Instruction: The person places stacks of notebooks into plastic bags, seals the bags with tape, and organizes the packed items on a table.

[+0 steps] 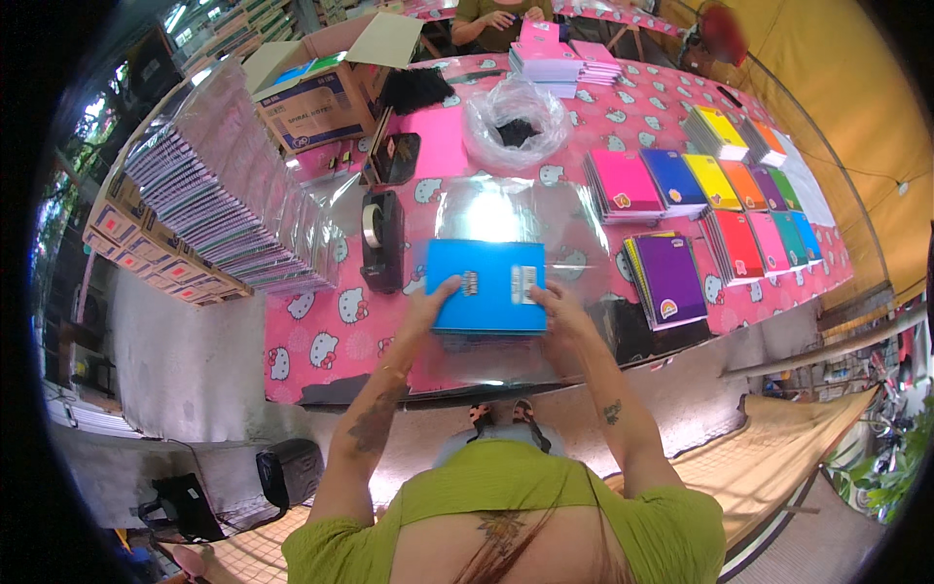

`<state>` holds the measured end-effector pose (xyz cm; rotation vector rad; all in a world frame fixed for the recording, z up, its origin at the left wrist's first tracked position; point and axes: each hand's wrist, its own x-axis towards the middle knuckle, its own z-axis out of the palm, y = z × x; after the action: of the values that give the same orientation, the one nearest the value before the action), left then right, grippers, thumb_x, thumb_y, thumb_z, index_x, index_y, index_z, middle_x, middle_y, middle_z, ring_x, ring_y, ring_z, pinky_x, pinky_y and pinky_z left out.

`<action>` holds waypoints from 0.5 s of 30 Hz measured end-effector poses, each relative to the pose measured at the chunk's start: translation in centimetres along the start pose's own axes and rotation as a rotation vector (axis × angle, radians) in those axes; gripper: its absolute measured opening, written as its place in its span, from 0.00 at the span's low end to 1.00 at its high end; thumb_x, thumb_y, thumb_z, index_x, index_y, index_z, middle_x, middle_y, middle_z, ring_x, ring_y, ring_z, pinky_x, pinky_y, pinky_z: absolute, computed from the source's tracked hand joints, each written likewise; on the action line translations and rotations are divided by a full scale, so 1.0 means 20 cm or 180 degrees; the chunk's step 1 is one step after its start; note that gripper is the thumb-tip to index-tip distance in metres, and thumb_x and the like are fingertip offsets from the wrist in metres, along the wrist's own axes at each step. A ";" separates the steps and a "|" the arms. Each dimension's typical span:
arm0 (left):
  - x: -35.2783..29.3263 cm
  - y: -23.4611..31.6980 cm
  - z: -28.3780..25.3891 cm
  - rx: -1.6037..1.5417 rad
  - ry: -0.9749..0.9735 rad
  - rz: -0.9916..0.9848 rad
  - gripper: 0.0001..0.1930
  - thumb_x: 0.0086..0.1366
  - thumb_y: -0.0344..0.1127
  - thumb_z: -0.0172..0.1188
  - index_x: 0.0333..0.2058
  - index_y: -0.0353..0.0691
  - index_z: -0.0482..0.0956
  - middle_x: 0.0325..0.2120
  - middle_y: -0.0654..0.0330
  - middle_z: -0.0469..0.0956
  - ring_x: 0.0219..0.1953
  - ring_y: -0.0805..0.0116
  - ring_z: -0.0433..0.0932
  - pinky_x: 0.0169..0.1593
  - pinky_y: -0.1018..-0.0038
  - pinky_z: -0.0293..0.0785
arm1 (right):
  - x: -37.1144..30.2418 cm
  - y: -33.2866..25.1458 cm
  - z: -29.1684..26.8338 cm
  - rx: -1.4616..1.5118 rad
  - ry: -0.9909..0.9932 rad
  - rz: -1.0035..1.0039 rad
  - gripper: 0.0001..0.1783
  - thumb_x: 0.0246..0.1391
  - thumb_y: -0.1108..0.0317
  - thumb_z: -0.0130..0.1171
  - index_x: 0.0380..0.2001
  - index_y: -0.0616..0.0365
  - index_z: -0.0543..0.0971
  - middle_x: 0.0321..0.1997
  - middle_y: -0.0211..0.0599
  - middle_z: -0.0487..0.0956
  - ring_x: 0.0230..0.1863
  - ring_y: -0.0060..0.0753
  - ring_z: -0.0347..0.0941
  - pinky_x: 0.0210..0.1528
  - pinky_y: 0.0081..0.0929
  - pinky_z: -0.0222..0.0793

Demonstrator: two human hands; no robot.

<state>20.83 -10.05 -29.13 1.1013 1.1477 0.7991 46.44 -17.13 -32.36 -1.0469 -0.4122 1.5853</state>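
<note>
A blue notebook (496, 263), back cover up with printed labels, lies at the top of what looks like a small stack near the front of the table. My left hand (438, 300) grips its left side, the thumb on the cover. On the opposite side my right hand (558, 308) is closed round the edge near the white label. Under and beyond the notebook spreads a shiny clear plastic sheet (574, 209). The lower part of the stack is mostly hidden. A black tape dispenser (382, 248) stands left of my left hand.
Plastic-wrapped spiral notebooks (229, 200) are stacked high on the left. Behind them sits an open carton (326, 112). Purple notebooks (667, 277) and several coloured piles lie to the right. A clear plastic bag (516, 122) lies farther back; a person (496, 19) is across the table.
</note>
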 end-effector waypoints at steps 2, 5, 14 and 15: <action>0.14 -0.08 0.13 -0.0009 -0.0005 -0.0492 0.37 0.56 0.60 0.66 0.50 0.28 0.76 0.41 0.53 0.80 0.40 0.65 0.79 0.42 0.70 0.75 | 0.00 -0.12 -0.07 -0.0273 0.0056 0.0013 0.28 0.56 0.61 0.65 0.54 0.66 0.71 0.47 0.42 0.78 0.45 0.31 0.77 0.44 0.29 0.77; 0.34 -0.07 0.29 0.0836 -0.0074 -0.0397 0.41 0.54 0.62 0.66 0.49 0.25 0.76 0.40 0.49 0.81 0.40 0.62 0.81 0.41 0.69 0.76 | 0.12 -0.25 -0.34 -0.0463 -0.0056 0.0017 0.25 0.57 0.60 0.65 0.50 0.68 0.74 0.44 0.38 0.79 0.43 0.29 0.78 0.44 0.27 0.77; 0.50 -0.09 0.37 0.2611 0.0699 0.0024 0.51 0.46 0.77 0.60 0.46 0.25 0.77 0.41 0.39 0.80 0.46 0.47 0.80 0.48 0.59 0.74 | 0.35 -0.27 -0.44 -0.1327 0.0461 -0.0009 0.26 0.54 0.59 0.68 0.44 0.75 0.78 0.38 0.40 0.81 0.35 0.26 0.78 0.37 0.22 0.75; 0.49 -0.09 0.37 0.2614 0.0700 -0.0030 0.52 0.46 0.77 0.59 0.46 0.25 0.77 0.41 0.39 0.80 0.46 0.47 0.80 0.49 0.58 0.73 | 0.35 -0.28 -0.44 -0.1440 0.0458 0.0000 0.26 0.55 0.58 0.67 0.43 0.76 0.78 0.39 0.40 0.82 0.35 0.27 0.78 0.39 0.24 0.75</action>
<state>30.43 -3.42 -33.47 1.6979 1.7387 0.4357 57.06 -11.40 -35.96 -1.4930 -0.6915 1.4366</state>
